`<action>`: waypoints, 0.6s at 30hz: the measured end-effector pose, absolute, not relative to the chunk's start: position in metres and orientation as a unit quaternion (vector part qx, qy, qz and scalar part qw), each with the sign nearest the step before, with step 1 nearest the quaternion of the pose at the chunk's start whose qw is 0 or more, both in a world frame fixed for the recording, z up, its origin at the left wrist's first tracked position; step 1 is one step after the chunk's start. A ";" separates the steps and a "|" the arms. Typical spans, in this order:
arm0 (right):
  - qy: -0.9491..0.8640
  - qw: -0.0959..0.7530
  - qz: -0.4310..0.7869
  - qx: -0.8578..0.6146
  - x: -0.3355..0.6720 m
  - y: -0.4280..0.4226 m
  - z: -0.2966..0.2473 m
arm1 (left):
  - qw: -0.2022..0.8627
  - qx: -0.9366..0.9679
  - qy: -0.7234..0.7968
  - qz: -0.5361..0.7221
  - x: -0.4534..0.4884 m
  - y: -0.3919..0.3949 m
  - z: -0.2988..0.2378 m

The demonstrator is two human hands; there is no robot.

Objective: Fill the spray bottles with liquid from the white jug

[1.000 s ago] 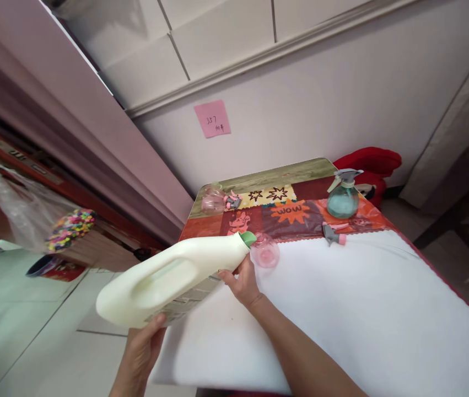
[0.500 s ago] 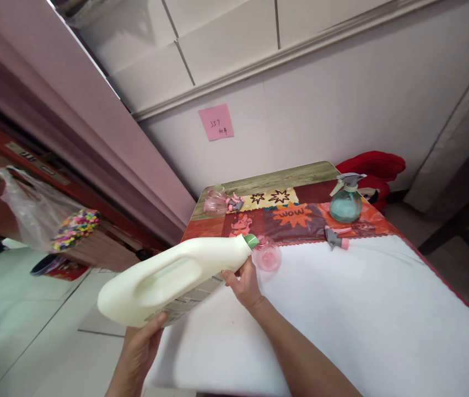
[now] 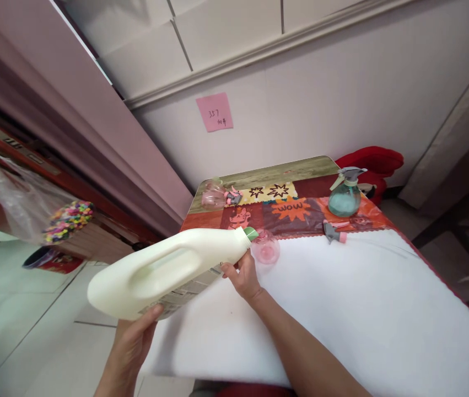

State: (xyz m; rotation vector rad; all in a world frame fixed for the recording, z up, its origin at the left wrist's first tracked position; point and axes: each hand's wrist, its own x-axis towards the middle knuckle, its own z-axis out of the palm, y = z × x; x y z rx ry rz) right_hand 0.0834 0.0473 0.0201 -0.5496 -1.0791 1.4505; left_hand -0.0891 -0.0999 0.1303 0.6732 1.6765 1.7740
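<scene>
A large cream detergent bottle (image 3: pixel 205 242) with a green pouring spout (image 3: pixel 251 234) lies tilted nearly level in both hands. My left hand (image 3: pixel 135 333) supports its base from below, thumb on the printed label. Near the neck, my right hand (image 3: pixel 243 275) grips the underside. Just past the spout, a pink transparent bottle (image 3: pixel 268 249) without a sprayer head stands on the table; whether the spout touches it I cannot tell. A grey and pink sprayer head (image 3: pixel 334 232) with a thin tube lies to the right, before a teal spray bottle (image 3: pixel 344 197).
Another clear pink bottle (image 3: pixel 213 196) and a grey-pink sprayer head (image 3: pixel 233 196) are at the table's back left. The table (image 3: pixel 341 309) has a white and patterned cover. A plastic bag (image 3: pixel 23 204) hangs at left, and a red plush object (image 3: pixel 377 165) sits behind the table.
The view has shifted slightly, so the table things appear a little higher. Both hands keep their hold on the detergent bottle, and its tilt looks about the same.
</scene>
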 end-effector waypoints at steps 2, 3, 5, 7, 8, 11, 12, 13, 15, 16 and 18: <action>-0.463 0.585 0.623 -0.235 0.084 0.047 0.020 | 0.300 0.258 0.629 0.669 -0.089 -0.100 0.132; -0.463 0.585 0.622 -0.235 0.084 0.047 0.020 | 0.300 0.259 0.628 0.669 -0.088 -0.100 0.133; -0.464 0.587 0.620 -0.237 0.085 0.047 0.019 | 0.302 0.258 0.628 0.670 -0.088 -0.099 0.134; -0.465 0.590 0.614 -0.241 0.085 0.048 0.020 | 0.304 0.256 0.628 0.669 -0.088 -0.098 0.135; -0.466 0.593 0.611 -0.242 0.085 0.048 0.020 | 0.305 0.257 0.627 0.669 -0.088 -0.097 0.136; -0.467 0.599 0.604 -0.241 0.085 0.049 0.020 | 0.308 0.264 0.623 0.668 -0.089 -0.096 0.135; -0.467 0.600 0.603 -0.241 0.085 0.049 0.021 | 0.309 0.264 0.623 0.668 -0.090 -0.096 0.134; -0.468 0.601 0.602 -0.241 0.085 0.050 0.021 | 0.309 0.263 0.624 0.668 -0.090 -0.096 0.134; -0.468 0.601 0.600 -0.246 0.086 0.050 0.021 | 0.305 0.256 0.628 0.669 -0.091 -0.096 0.133; -0.467 0.601 0.599 -0.249 0.086 0.050 0.020 | 0.304 0.255 0.630 0.667 -0.092 -0.096 0.133; -0.470 0.598 0.599 -0.252 0.086 0.049 0.020 | 0.300 0.259 0.632 0.666 -0.092 -0.096 0.134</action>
